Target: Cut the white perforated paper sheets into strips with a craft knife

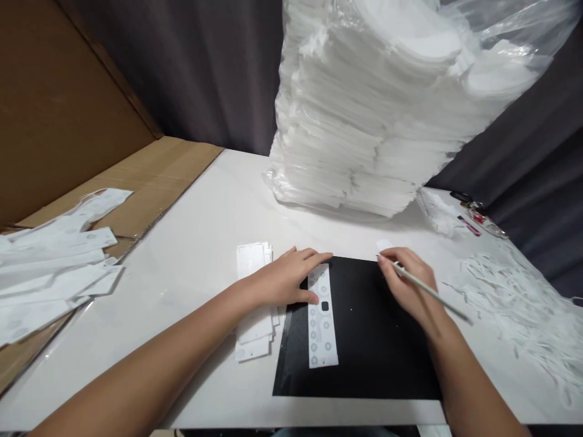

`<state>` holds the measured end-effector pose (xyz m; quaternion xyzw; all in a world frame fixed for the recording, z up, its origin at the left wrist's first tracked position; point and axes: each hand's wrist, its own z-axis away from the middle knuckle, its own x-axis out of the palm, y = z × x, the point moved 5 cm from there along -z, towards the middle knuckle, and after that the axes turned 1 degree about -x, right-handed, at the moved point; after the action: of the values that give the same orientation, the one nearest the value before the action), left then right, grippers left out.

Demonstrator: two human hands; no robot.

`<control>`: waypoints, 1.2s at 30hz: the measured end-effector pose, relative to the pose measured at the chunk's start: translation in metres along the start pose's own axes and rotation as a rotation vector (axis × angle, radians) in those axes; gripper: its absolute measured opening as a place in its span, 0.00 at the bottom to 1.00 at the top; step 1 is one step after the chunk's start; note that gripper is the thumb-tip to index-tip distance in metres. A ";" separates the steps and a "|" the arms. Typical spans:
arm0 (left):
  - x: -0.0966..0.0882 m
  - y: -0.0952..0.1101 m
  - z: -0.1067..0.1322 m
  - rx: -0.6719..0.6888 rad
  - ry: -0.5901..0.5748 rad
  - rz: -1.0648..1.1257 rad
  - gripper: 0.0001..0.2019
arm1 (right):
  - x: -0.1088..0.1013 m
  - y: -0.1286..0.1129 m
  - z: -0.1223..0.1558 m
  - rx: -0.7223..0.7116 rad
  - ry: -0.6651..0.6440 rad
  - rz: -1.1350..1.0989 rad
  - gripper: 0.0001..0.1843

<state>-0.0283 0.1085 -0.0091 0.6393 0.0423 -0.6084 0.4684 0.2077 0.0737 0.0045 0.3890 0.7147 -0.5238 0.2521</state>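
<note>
A white perforated strip (324,346) with grey ring marks and one dark square opening lies on a black mat (373,358). My left hand (296,276) rests over the strip's upper left part, thumb touching it and fingers stretched out. Held like a pen in my right hand (412,279) is a slim, pale, pen-like tool (437,296); its exact kind is unclear. Its dark tip is near the mat's upper right edge, close to a small white piece (385,244). Under my left forearm, and partly hidden by it, sits a stack of white strips (252,258).
A tall plastic-wrapped stack of white sheets (364,133) stands at the back. Loose white strips (59,267) lie on cardboard (155,176) at left. Thin white scraps (519,303) and small items (473,218) spread along the right of the white table (191,243).
</note>
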 end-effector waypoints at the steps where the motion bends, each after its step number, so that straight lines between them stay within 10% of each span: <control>1: -0.001 0.000 0.001 0.008 0.003 -0.008 0.36 | 0.011 -0.009 0.004 0.035 -0.102 -0.144 0.15; 7: 0.003 -0.014 0.007 0.003 -0.112 -0.201 0.55 | 0.045 -0.035 0.045 0.292 -0.325 -0.792 0.23; 13: 0.002 -0.021 0.005 -0.044 -0.124 -0.193 0.56 | 0.014 -0.003 0.073 0.210 0.151 -0.543 0.16; 20: 0.000 -0.017 0.006 0.010 -0.090 -0.204 0.56 | 0.029 -0.026 0.085 -0.060 -0.480 -0.257 0.05; 23: -0.009 -0.007 0.005 0.049 -0.046 -0.143 0.46 | 0.024 -0.032 0.081 -0.193 -0.626 -0.050 0.04; 27: -0.022 0.021 -0.001 0.164 0.102 -0.044 0.17 | 0.005 -0.009 0.062 -0.107 -0.483 0.067 0.08; 36: -0.010 0.071 -0.018 0.297 0.042 -0.209 0.06 | 0.001 0.014 0.048 -0.119 -0.443 0.111 0.12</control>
<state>0.0266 0.0857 0.0351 0.7059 0.0282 -0.6400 0.3021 0.2165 0.0304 -0.0201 0.2877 0.6493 -0.5385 0.4536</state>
